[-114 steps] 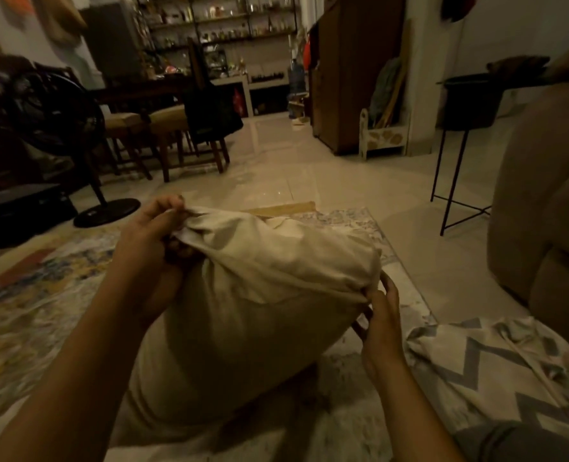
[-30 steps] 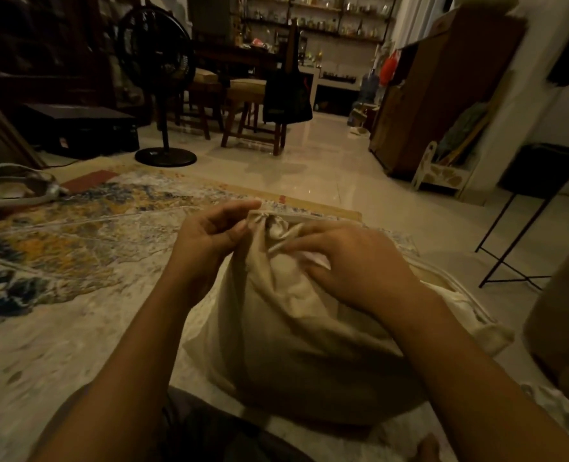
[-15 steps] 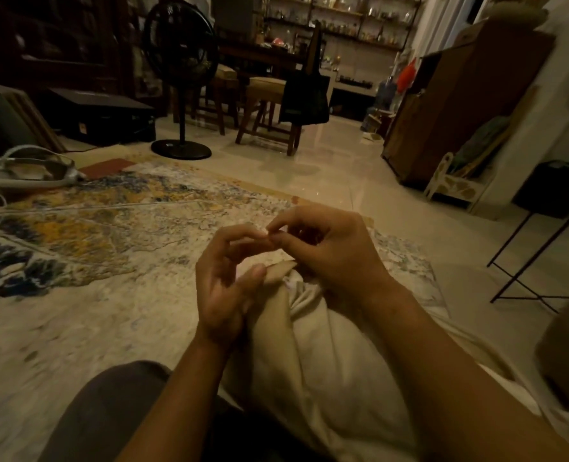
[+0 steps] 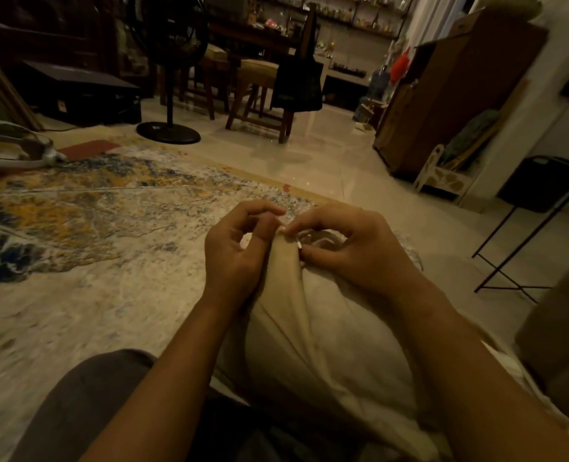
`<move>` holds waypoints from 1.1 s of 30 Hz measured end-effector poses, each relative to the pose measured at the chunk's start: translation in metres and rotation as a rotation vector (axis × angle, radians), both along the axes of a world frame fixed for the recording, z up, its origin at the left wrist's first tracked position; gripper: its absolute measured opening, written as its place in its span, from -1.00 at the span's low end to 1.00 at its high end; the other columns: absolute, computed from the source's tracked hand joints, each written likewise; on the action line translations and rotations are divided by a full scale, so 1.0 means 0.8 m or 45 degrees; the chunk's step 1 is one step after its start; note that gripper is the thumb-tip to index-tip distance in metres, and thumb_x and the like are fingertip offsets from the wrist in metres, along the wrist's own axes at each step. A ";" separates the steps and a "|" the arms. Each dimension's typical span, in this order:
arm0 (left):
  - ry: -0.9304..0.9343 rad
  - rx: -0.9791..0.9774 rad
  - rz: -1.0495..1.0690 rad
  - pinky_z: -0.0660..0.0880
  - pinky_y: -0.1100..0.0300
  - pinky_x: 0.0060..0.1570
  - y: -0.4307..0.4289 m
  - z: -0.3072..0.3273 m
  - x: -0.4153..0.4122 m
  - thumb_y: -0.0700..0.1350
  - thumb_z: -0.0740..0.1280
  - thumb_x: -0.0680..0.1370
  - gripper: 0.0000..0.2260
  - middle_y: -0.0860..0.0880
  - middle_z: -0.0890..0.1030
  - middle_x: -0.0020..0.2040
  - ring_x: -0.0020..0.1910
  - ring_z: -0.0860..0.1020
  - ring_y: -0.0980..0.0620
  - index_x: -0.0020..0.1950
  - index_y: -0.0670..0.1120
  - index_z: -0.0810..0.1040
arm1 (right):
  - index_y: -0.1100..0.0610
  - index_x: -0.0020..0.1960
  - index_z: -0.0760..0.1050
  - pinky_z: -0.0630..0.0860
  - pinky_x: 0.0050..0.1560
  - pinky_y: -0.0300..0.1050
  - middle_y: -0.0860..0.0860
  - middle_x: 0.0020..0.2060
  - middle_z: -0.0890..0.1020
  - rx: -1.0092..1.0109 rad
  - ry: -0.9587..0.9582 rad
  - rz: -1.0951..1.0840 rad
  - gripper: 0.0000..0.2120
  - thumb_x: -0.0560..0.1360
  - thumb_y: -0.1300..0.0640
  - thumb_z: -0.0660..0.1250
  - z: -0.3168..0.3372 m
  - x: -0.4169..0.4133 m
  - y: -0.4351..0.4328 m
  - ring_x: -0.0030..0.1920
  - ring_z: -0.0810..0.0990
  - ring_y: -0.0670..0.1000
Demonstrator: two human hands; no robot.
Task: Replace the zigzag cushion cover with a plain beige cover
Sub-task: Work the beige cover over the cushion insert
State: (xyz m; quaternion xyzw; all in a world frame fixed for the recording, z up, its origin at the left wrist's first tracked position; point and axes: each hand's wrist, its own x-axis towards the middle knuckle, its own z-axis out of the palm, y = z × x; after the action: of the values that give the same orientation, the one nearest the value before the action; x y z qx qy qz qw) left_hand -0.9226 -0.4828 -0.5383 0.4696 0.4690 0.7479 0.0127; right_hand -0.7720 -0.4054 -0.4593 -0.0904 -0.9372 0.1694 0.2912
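A cushion in a plain beige cover point(image 4: 313, 341) stands on end between my knees, its far corner pointing away from me. My left hand point(image 4: 233, 255) pinches the cover's top edge from the left with thumb and forefinger. Against it from the right, my right hand point(image 4: 349, 248) pinches the same corner; a small pale piece shows at its fingertips, too small to identify. The zigzag cover is out of view.
I sit on a patterned blue, yellow and cream rug point(image 4: 86, 235). A standing fan point(image 4: 168, 71) and wooden stools point(image 4: 260, 91) are beyond it. A black metal stand point(image 4: 539, 208) and a brown sofa edge point(image 4: 563, 325) are on the right.
My hands have come together at the cushion's top corner, having been spread at its two ends. Over the last half second they shifted only slightly; the view turned a little.
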 end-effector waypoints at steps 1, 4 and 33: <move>0.054 -0.005 -0.050 0.57 0.13 -0.01 -0.002 -0.003 -0.001 -0.08 0.31 0.57 -0.88 0.08 0.67 -0.03 0.00 0.64 0.04 0.06 -0.02 0.62 | 0.06 0.10 0.66 0.56 0.05 -0.28 -0.09 -0.03 0.68 -0.021 0.039 -0.014 -0.76 0.44 0.21 0.49 -0.003 -0.001 0.001 0.02 0.63 -0.16; 0.054 -0.090 -0.093 0.55 0.20 0.01 -0.009 -0.006 -0.003 -0.01 0.38 0.51 -0.86 0.07 0.69 -0.04 0.02 0.64 0.08 0.03 0.02 0.65 | 0.12 0.06 0.68 0.62 0.00 -0.15 -0.04 -0.08 0.70 -0.090 0.123 0.014 -0.80 0.44 0.23 0.50 -0.010 -0.002 0.001 -0.02 0.66 -0.09; -0.662 -0.145 0.183 0.58 0.22 -0.20 0.013 0.033 0.005 -0.03 0.26 0.63 -0.81 0.03 0.65 -0.16 -0.20 0.62 0.14 0.06 -0.10 0.61 | -0.22 -0.03 0.64 -0.03 0.47 0.24 -0.27 -0.07 0.68 0.530 -0.014 -0.354 -0.78 0.48 -0.27 0.29 0.014 0.003 0.004 0.32 0.47 -0.11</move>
State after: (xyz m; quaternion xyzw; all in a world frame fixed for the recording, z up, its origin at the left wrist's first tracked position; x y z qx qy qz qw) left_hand -0.9186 -0.4728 -0.5119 0.2260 0.5233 0.8148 0.1059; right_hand -0.7695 -0.4026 -0.4485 -0.1573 -0.9320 -0.0694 0.3190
